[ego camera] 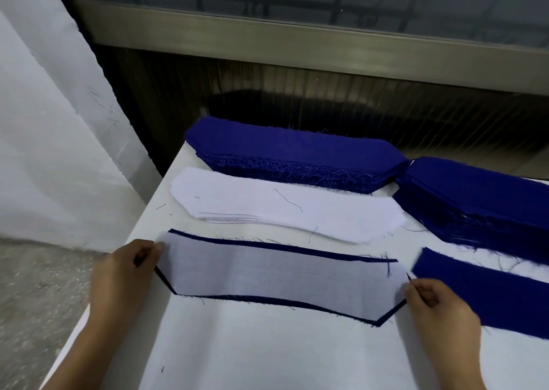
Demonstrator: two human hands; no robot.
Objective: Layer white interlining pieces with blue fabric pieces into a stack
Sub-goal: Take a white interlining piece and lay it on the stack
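Lining up a white interlining piece [279, 277] on top of a blue fabric piece [297, 303], one hand at each end

Long axis runs left to right across the table [267, 354], so the left hand [124, 274] pinches the left tip and the right hand [439, 309] pinches the right tip. Blue rim peeks out along the far and near edges, so it looks about centred to me. No bins: interlining pile [285, 208] just behind, blue stack [294, 152] behind that, second blue stack [475, 193] off right.

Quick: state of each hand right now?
Left hand: pinching the left end of the white interlining piece.
Right hand: pinching its right end.
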